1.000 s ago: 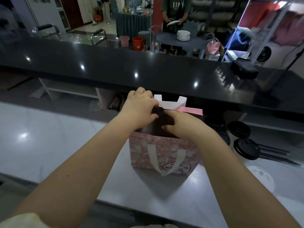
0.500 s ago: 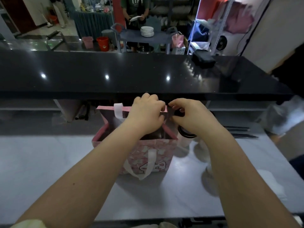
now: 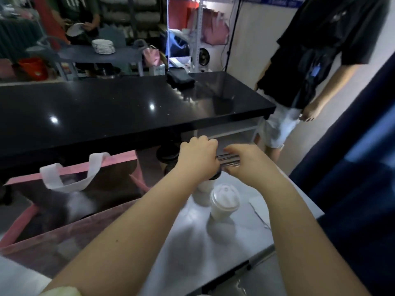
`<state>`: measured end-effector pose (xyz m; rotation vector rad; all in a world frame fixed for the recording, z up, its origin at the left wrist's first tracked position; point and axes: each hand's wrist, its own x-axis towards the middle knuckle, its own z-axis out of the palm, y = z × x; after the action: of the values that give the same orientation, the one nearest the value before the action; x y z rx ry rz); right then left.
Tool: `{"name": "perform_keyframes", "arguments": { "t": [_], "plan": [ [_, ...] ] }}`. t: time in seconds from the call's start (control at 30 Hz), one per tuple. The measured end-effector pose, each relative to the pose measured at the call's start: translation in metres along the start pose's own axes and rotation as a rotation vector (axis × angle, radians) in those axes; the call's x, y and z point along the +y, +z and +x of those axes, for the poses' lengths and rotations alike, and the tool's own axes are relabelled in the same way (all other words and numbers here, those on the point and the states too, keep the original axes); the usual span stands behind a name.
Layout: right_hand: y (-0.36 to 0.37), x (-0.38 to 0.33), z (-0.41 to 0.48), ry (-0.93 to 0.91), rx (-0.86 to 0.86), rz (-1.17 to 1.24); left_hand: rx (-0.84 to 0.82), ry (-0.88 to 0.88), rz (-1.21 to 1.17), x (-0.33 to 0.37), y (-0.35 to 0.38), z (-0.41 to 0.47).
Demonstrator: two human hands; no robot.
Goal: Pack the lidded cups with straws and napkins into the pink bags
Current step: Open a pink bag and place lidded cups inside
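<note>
Apparently left hand (image 3: pixel 197 159), right hand (image 3: pixel 248 162) pinch glossy straws (image 3: pixel 229 160).

Bag: the open pink paper bag (image 3: pixel 70 167) is set at the left on the pale flat worktop (image 3: pixel 192 242).
Cups: the white-lidded paper cup (image 3: pixel 224 199) is placed right of the bag, just before the black-lidded paper cup (image 3: pixel 205 185).
Straws: the dark thin straws (image 3: pixel 228 160) are held beyond both cups.

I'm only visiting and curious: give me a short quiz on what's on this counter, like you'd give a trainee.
1. True or false: the pink bag stands open at the top.
2. The lid of the cup nearest the camera is: A black, B white, C pink.
3. What thin dark things show between the left hand and the right hand?
Key: 1 true; 2 B; 3 straws.
</note>
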<state>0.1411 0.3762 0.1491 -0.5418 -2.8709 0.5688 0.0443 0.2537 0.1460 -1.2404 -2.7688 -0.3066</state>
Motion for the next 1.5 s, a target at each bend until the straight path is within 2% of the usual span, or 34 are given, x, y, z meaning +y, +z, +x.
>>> {"name": "perform_keyframes", "arguments": {
  "t": [0.3, 0.5, 0.73, 0.97, 1.17, 1.3, 1.5],
  "plan": [
    [0.063, 0.055, -0.036, 0.131, -0.165, -0.121, -0.172, -0.046, -0.129, 0.013, 0.083, -0.010],
    [0.097, 0.059, -0.033, 0.150, -0.239, -0.054, -0.141, -0.073, -0.216, -0.005, 0.118, -0.029],
    [0.119, 0.047, -0.033, 0.086, -0.229, 0.016, -0.139, -0.081, -0.256, -0.005, 0.126, -0.035],
    [0.080, 0.056, -0.030, 0.080, -0.144, -0.033, -0.040, -0.071, -0.210, -0.008, 0.096, -0.017],
    [0.029, 0.043, -0.020, 0.017, 0.030, -0.098, 0.059, -0.030, -0.204, -0.007, 0.042, -0.005],
    [0.003, 0.013, -0.005, -0.108, 0.149, 0.010, 0.161, -0.051, -0.184, -0.021, -0.003, -0.010],
    [-0.007, -0.061, 0.015, -0.386, 0.167, 0.085, 0.198, -0.190, -0.054, -0.078, -0.050, -0.040]
  ]
}}
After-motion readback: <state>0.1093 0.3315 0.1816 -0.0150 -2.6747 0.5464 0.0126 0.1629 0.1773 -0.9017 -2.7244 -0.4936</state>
